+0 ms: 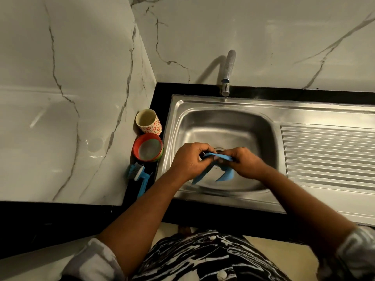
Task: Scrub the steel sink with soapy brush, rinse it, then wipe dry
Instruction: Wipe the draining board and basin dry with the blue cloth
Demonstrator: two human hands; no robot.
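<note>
Holding a blue cloth (225,176) between them, the two hands are up over the middle of the steel sink (223,107). The left hand (189,160) has its fingers curled and pinches one end of the cloth. The right hand (244,165) has its fingers curled too and grips the other end. The cloth is pulled into a thin strip between the hands, and two loose ends hang down toward the bottom of the sink. I cannot tell if those ends touch the steel. The round drain (220,149) is just behind the hands and is partly hidden by the fingers. The tap (228,72) stands at the back edge of the sink and points down into it. To the right of the deep part is the ribbed drying board (328,151). A black counter (304,93) goes around the sink. On its left side, near the front, lies a blue brush (137,175) with white bristles. Behind the brush sits a round tub with a red rim (148,148). Behind the tub a cup with red flowers (149,123) stands upright, close to the wall. The wall (81,57) is white stone with dark lines. Both sleeves, the left (95,260) and the right (355,246), are pushed up above the elbows.
</note>
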